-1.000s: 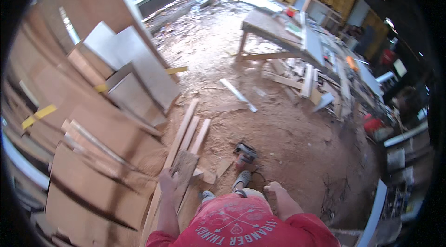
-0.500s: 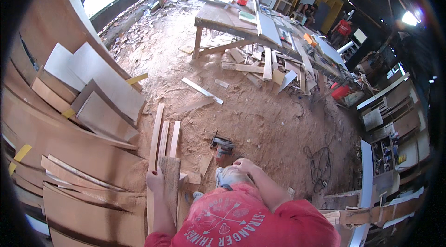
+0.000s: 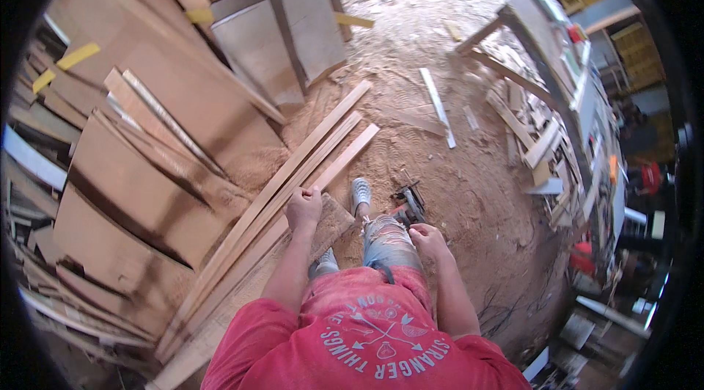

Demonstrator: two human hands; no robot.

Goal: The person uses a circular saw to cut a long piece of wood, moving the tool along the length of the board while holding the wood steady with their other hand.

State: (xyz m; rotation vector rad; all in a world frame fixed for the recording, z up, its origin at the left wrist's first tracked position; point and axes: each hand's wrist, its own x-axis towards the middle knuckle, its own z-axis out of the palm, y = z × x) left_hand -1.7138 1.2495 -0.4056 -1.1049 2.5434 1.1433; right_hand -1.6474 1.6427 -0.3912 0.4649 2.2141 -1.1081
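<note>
Several long, pale wooden strips point(image 3: 323, 148) lie side by side, running from the lower left toward the bare floor. My left hand point(image 3: 303, 209) is closed, its fingers pressed together on the rightmost strip point(image 3: 350, 154). Close beside it is the end of a thicker, rough plank point(image 3: 331, 223), on which the strips appear to rest. My right hand point(image 3: 430, 239) hovers at my right knee with curled fingers; anything inside them is hidden. Just beyond that hand, a handheld power saw point(image 3: 411, 205) sits on the dusty floor, partly covered by my knee.
Large brown sheets point(image 3: 139, 217) lean along the left side. White and grey panels point(image 3: 257, 38) stand farther off. A workbench point(image 3: 539, 45) is at the far right, with a heap of wood offcuts point(image 3: 539, 144) below. A white strip point(image 3: 438, 107) lies on the sawdust-covered floor.
My view has swung left and down. My left hand has moved from the left strip's edge to the rightmost strip. My right hand has shifted to the outer side of my knee.
</note>
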